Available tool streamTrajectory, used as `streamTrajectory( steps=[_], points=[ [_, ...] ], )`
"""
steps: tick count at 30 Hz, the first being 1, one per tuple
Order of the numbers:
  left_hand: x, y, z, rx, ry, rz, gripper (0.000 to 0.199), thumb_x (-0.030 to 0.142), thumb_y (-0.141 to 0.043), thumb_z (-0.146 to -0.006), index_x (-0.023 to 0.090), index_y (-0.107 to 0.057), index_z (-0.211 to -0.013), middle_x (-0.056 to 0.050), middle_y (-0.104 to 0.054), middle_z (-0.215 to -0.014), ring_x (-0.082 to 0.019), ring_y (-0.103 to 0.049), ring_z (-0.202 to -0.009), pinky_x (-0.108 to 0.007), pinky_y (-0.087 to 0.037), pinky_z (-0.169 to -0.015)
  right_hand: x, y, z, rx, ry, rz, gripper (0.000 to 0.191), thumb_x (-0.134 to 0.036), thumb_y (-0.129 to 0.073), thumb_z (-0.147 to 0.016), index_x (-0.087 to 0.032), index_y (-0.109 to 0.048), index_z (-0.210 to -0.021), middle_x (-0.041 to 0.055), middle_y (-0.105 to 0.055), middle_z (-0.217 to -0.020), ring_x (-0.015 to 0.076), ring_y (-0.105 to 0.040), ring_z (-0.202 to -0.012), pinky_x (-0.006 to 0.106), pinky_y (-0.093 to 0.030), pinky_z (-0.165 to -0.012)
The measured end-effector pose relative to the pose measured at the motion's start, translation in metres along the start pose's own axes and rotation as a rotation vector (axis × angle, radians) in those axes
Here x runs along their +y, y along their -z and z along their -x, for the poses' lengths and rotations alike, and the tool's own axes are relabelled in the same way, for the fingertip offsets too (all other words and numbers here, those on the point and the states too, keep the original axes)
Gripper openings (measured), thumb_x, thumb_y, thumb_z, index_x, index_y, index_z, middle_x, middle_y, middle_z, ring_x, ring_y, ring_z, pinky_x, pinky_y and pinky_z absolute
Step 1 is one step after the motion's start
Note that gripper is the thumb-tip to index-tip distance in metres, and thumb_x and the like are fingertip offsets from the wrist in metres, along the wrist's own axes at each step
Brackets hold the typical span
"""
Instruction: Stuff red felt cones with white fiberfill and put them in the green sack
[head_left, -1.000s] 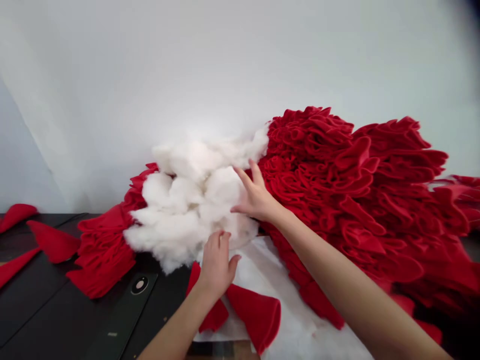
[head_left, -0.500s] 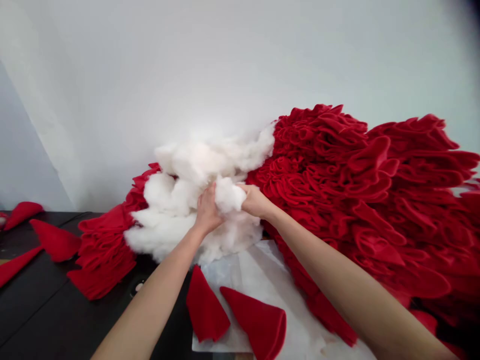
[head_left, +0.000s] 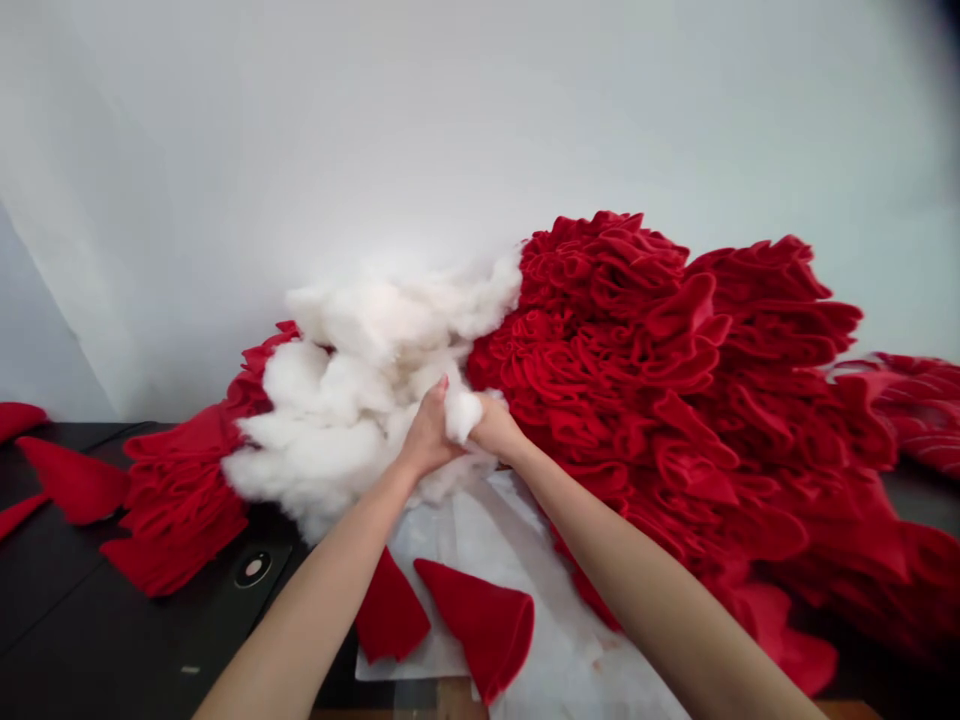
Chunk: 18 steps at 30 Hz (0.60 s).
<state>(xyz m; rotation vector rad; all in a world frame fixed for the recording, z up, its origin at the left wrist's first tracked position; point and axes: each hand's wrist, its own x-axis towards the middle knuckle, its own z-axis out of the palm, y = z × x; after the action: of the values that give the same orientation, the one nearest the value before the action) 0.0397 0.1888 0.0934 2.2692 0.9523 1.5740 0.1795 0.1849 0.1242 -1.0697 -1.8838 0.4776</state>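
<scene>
Dark table [head_left: 90, 600], white stuffing [head_left: 337, 440] between hands [head_left: 427, 435]

The left hand [head_left: 429, 435] and right hand [head_left: 495, 428] grip a tuft of white stuffing [head_left: 463, 415] between them, at the near edge of a stuffing heap [head_left: 330, 420]. A mound of red fabric cones [head_left: 637, 400] rises to the right; two loose cones [head_left: 484, 620] lie near on a white sheet [head_left: 435, 640].

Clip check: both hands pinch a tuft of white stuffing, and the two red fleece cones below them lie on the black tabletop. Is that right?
No: in the head view the two red fleece cones lie on a white sheet, not on the black tabletop. The rest stands: the left hand and right hand pinch a tuft of white stuffing.
</scene>
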Motion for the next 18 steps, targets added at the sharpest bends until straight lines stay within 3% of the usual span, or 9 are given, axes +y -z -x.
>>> streamTrajectory(
  steps=[3, 6, 8, 11, 14, 15, 18],
  points=[
    [-0.002, -0.001, -0.003, -0.093, 0.114, -0.282, 0.057, 0.016, -0.06, -0.075, 0.014, -0.043, -0.129, -0.013, -0.061, -0.116, -0.029, -0.055, -0.112, -0.038, -0.034, -0.099, 0.002, 0.003, 0.013, 0.039, -0.013, -0.146, 0.031, -0.03, -0.061, -0.068, -0.017, -0.067, -0.095, 0.0065, -0.072, -0.097, 0.0232, -0.066, -0.093, 0.035, -0.053, -0.082],
    [-0.004, -0.002, -0.008, -0.135, 0.188, -0.444, 0.032, 0.011, -0.048, -0.081, 0.017, -0.059, -0.11, -0.011, -0.065, -0.109, -0.027, -0.056, -0.109, -0.042, -0.03, -0.1, 0.0, 0.014, 0.029, 0.085, -0.088, -0.339, 0.035, -0.033, -0.067, -0.062, -0.015, -0.067, -0.093, 0.0068, -0.073, -0.093, 0.0242, -0.067, -0.089, 0.036, -0.054, -0.079],
    [-0.006, 0.0, -0.009, -0.154, 0.223, -0.507, 0.026, 0.009, -0.043, -0.083, 0.016, -0.064, -0.098, -0.012, -0.065, -0.105, -0.027, -0.056, -0.107, -0.045, -0.027, -0.101, -0.002, 0.027, 0.04, 0.167, -0.149, -0.431, 0.036, -0.031, -0.071, -0.058, -0.016, -0.067, -0.09, 0.0073, -0.073, -0.093, 0.0253, -0.067, -0.089, 0.038, -0.054, -0.082],
    [-0.008, 0.003, -0.008, -0.161, 0.298, -0.611, 0.028, 0.005, -0.038, -0.082, 0.011, -0.064, -0.089, -0.017, -0.063, -0.104, -0.029, -0.055, -0.107, -0.048, -0.026, -0.101, -0.003, 0.049, 0.055, 0.329, -0.132, -0.538, 0.043, -0.031, -0.075, -0.056, -0.019, -0.064, -0.096, 0.0069, -0.071, -0.105, 0.0248, -0.065, -0.099, 0.039, -0.051, -0.092],
    [-0.005, 0.009, -0.01, -0.152, 0.357, -0.682, 0.029, 0.006, -0.042, -0.081, 0.004, -0.059, -0.104, -0.023, -0.055, -0.117, -0.035, -0.047, -0.117, -0.051, -0.026, -0.101, 0.0, 0.064, 0.07, 0.386, -0.099, -0.64, 0.054, -0.033, -0.077, -0.057, -0.023, -0.06, -0.107, 0.0061, -0.064, -0.12, 0.0232, -0.061, -0.11, 0.038, -0.048, -0.098],
    [0.0, 0.011, -0.012, -0.149, 0.371, -0.698, 0.036, 0.009, -0.048, -0.08, 0.003, -0.053, -0.115, -0.025, -0.05, -0.125, -0.037, -0.043, -0.121, -0.053, -0.026, -0.102, 0.003, 0.066, 0.075, 0.385, -0.108, -0.661, 0.057, -0.034, -0.078, -0.057, -0.023, -0.058, -0.109, 0.0063, -0.062, -0.123, 0.0233, -0.059, -0.112, 0.038, -0.047, -0.099],
    [0.023, 0.023, -0.018, -0.109, 0.377, -0.702, 0.088, 0.023, -0.073, -0.064, 0.003, -0.027, -0.137, -0.027, -0.029, -0.14, -0.043, -0.029, -0.13, -0.054, -0.025, -0.104, 0.012, 0.06, 0.088, 0.391, -0.161, -0.712, 0.064, -0.038, -0.079, -0.056, -0.022, -0.054, -0.113, 0.0083, -0.059, -0.128, 0.0244, -0.057, -0.116, 0.041, -0.047, -0.1]
  ],
)
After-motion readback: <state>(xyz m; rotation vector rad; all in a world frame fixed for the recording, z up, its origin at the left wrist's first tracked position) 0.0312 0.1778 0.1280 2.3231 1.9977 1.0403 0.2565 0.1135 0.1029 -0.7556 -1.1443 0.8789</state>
